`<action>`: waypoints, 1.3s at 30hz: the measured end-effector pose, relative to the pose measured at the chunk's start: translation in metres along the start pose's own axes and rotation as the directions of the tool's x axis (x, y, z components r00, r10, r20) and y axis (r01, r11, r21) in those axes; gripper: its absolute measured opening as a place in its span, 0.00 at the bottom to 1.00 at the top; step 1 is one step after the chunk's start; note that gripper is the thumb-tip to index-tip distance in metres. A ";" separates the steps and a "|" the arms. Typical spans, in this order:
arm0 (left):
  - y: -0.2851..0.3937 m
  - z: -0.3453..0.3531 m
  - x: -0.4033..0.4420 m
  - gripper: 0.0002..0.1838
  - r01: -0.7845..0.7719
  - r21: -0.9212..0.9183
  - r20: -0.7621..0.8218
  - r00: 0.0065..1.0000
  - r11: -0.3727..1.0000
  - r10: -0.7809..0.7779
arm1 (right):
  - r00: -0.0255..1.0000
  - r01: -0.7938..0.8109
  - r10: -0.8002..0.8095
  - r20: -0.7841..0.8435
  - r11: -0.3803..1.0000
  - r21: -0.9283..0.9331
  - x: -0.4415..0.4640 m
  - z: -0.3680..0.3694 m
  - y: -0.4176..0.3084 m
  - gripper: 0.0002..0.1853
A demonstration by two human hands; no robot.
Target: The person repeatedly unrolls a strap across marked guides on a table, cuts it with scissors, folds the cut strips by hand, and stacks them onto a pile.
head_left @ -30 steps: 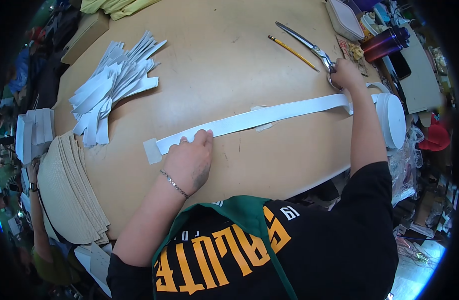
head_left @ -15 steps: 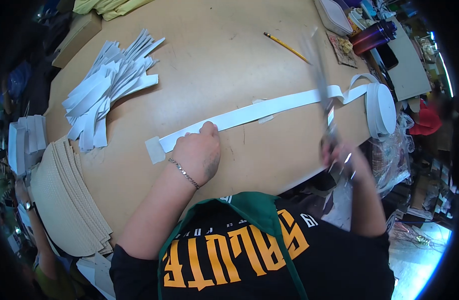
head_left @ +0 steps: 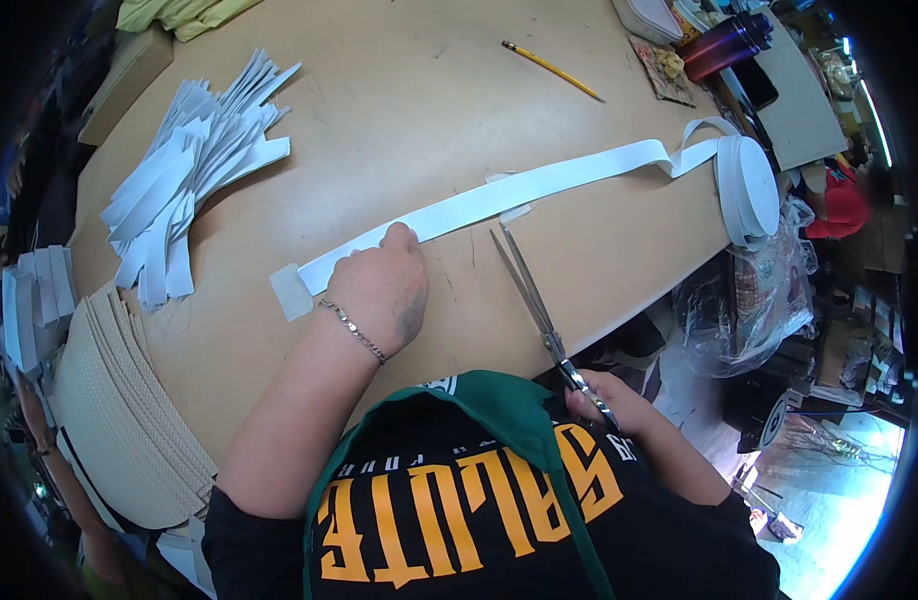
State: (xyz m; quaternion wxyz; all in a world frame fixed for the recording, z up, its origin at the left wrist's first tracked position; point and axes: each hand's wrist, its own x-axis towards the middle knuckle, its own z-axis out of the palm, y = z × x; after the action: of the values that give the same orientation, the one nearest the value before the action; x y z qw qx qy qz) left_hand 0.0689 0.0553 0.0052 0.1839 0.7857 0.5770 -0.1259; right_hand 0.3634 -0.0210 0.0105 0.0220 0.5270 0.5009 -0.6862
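Note:
A wide white elastic band [head_left: 539, 185] stretches across the table from its roll [head_left: 749, 190] at the right. My left hand [head_left: 384, 285], its fingers curled, presses down on the band near its left end. That end lies beside a pale tape patch [head_left: 291, 292] on the tabletop. Large metal scissors [head_left: 539, 320] are in my right hand [head_left: 604, 398], close to my body at the table's front edge. Their blades are slightly apart and point toward the band's middle without touching it. Part of the right hand's grip is hidden.
A pile of cut white strips [head_left: 184, 180] lies at the far left. Stacked textured beige panels [head_left: 129, 420] stand at the near left. A pencil [head_left: 554, 70] lies at the back, with a dark tumbler [head_left: 724, 45] at the back right. Another person's arm [head_left: 64, 480] shows at the left.
My right hand has brought the scissors down and left, from above the band's right part to near my body. The left hand stays on the band. The view has shifted slightly.

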 end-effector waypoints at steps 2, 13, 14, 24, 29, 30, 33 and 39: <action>0.001 -0.001 0.000 0.22 0.009 0.003 0.013 1.000 1.000 -0.009 | 1.000 0.006 -0.006 -0.003 1.000 0.008 0.001 0.001 -0.004 0.25; 0.004 -0.010 -0.002 0.15 0.042 -0.046 0.052 0.998 0.998 -0.039 | 1.000 0.011 -0.011 0.004 0.998 0.058 0.006 -0.005 -0.011 0.25; 0.005 -0.012 -0.002 0.15 0.045 -0.044 0.065 0.997 0.998 -0.042 | 1.000 0.013 -0.013 0.003 0.998 0.066 0.008 -0.005 -0.011 0.25; 0.002 -0.004 -0.001 0.24 0.023 0.020 0.021 0.999 1.000 -0.024 | 0.999 -0.033 0.036 -0.027 0.994 0.105 0.026 -0.007 -0.026 0.27; 0.005 -0.010 -0.002 0.15 0.036 -0.029 0.042 0.999 0.999 -0.034 | 0.999 -0.006 0.012 -0.044 0.992 0.127 0.030 -0.005 -0.025 0.29; 0.005 -0.010 -0.002 0.15 0.034 -0.027 0.042 0.999 0.999 -0.033 | 0.998 -0.024 0.029 -0.048 0.993 0.115 0.030 -0.005 -0.027 0.29; 0.003 -0.004 -0.002 0.24 0.025 0.023 0.024 0.999 0.999 -0.026 | 0.998 -0.033 0.039 -0.054 0.995 0.094 0.032 -0.007 -0.027 0.29; 0.006 -0.007 -0.004 0.15 0.036 -0.001 -0.006 0.999 0.999 -0.036 | 0.998 -0.022 0.028 -0.060 0.994 0.105 0.033 -0.008 -0.027 0.29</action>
State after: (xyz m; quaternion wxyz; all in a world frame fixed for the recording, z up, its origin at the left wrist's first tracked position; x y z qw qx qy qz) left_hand 0.0731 0.0536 0.0136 0.1803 0.7755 0.5916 -0.1264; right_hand 0.3389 0.0144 0.0042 -0.0125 0.5544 0.4581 -0.6947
